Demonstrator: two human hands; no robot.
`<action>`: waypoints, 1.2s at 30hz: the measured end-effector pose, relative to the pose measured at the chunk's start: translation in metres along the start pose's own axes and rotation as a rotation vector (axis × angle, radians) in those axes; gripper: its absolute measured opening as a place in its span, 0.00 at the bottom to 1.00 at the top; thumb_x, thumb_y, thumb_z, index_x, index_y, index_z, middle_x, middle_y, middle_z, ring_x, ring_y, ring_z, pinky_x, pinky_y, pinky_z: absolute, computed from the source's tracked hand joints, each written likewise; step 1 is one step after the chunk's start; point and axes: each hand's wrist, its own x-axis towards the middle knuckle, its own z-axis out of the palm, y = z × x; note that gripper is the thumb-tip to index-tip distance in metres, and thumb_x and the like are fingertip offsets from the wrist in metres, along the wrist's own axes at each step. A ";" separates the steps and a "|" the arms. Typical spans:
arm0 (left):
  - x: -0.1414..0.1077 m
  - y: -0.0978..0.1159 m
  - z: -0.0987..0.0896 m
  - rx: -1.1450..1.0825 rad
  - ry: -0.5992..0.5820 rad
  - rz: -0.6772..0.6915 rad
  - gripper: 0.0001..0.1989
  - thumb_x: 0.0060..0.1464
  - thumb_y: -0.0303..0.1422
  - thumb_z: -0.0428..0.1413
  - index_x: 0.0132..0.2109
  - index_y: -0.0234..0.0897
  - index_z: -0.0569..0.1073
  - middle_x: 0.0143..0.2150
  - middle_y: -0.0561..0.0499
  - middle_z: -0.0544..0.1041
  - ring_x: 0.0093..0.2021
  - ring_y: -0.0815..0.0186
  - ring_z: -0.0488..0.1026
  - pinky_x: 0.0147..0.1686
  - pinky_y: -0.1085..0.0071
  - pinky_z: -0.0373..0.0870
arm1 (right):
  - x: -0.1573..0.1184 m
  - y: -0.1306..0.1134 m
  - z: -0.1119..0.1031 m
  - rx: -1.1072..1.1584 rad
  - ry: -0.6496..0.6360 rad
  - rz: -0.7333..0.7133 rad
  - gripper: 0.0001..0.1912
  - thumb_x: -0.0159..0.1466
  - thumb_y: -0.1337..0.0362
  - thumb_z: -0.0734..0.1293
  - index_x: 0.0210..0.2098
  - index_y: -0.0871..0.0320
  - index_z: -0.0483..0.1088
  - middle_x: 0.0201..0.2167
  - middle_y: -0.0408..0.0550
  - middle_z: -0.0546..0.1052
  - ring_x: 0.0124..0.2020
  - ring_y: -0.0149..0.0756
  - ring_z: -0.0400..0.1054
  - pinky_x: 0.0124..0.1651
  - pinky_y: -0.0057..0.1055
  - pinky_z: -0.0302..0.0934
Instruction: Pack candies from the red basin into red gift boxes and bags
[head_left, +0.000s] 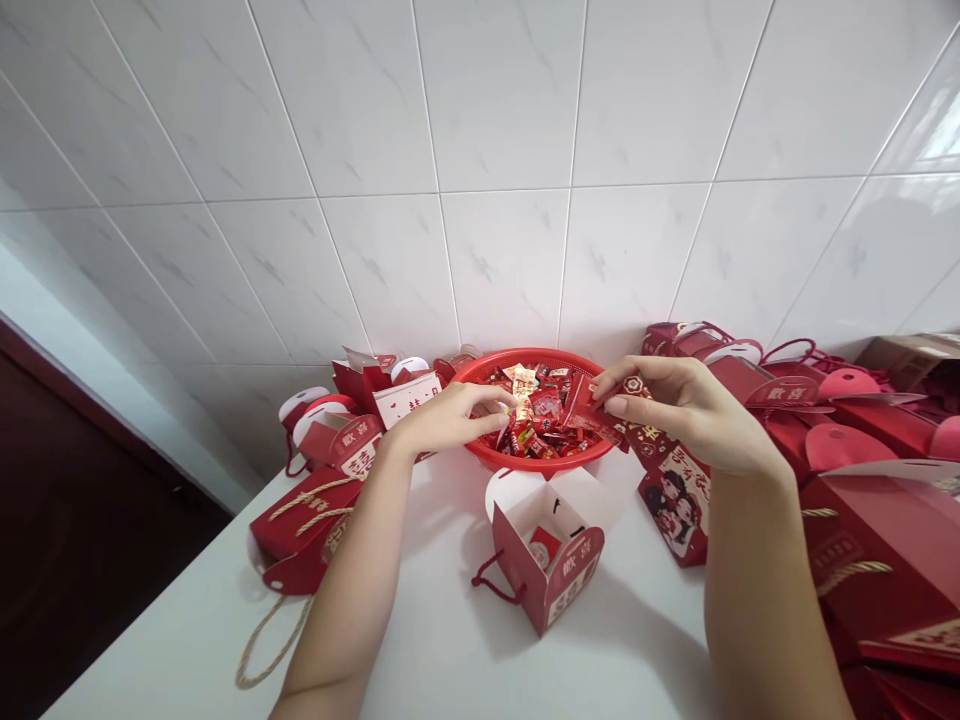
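Note:
My left hand [454, 413] reaches over the near left rim of a red plastic basket [536, 464], its fingers stretched out and slightly apart at the wrapped candies [546, 407]. At the basket's right side, my right hand [686, 408] pinches a flat red packet [579, 402] between thumb and fingers. In front of the basket stands an open red gift box [526, 570] with a dark red cord handle. A red packet [545, 546] lies inside it. Just below my right hand is another red box [679, 505] with a printed picture, partly hidden by my wrist.
Several red gift boxes [300, 535] with rope handles crowd the left of the white table [442, 640]. More red boxes [881, 540] are piled at the right. A cardboard box [907, 358] sits at the far right. Behind the basket rises a tiled wall [502, 250].

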 end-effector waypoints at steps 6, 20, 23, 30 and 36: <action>0.018 -0.036 -0.001 0.188 0.068 -0.116 0.15 0.54 0.38 0.54 0.45 0.40 0.81 0.46 0.48 0.83 0.45 0.57 0.78 0.44 0.69 0.71 | -0.001 -0.004 -0.004 -0.039 0.019 -0.007 0.11 0.58 0.56 0.75 0.34 0.57 0.79 0.31 0.49 0.80 0.30 0.35 0.71 0.29 0.28 0.65; 0.082 -0.037 0.036 0.381 -0.418 -0.263 0.13 0.47 0.32 0.58 0.19 0.38 0.66 0.19 0.53 0.70 0.23 0.66 0.67 0.26 0.71 0.60 | -0.009 -0.014 -0.014 -0.149 0.064 -0.033 0.14 0.60 0.53 0.73 0.37 0.57 0.78 0.33 0.50 0.80 0.33 0.39 0.74 0.32 0.30 0.69; 0.088 -0.041 0.039 0.261 -0.416 -0.229 0.09 0.45 0.30 0.58 0.20 0.37 0.68 0.19 0.53 0.72 0.24 0.65 0.70 0.27 0.72 0.63 | -0.010 -0.015 -0.015 -0.154 0.080 -0.056 0.14 0.60 0.53 0.73 0.36 0.58 0.78 0.32 0.50 0.80 0.33 0.39 0.74 0.32 0.30 0.69; 0.090 -0.045 0.021 -0.095 -0.076 -0.095 0.12 0.52 0.40 0.56 0.34 0.36 0.76 0.36 0.48 0.80 0.36 0.63 0.76 0.29 0.74 0.66 | -0.009 -0.016 -0.018 -0.172 0.074 -0.047 0.13 0.60 0.54 0.73 0.36 0.59 0.77 0.31 0.50 0.80 0.30 0.36 0.73 0.30 0.29 0.67; 0.081 -0.059 0.000 0.513 -0.342 -0.267 0.03 0.42 0.27 0.58 0.27 0.36 0.77 0.29 0.51 0.80 0.34 0.62 0.75 0.35 0.72 0.66 | -0.007 -0.014 -0.017 -0.152 0.068 -0.040 0.13 0.60 0.55 0.72 0.36 0.59 0.76 0.31 0.50 0.79 0.30 0.36 0.72 0.30 0.29 0.67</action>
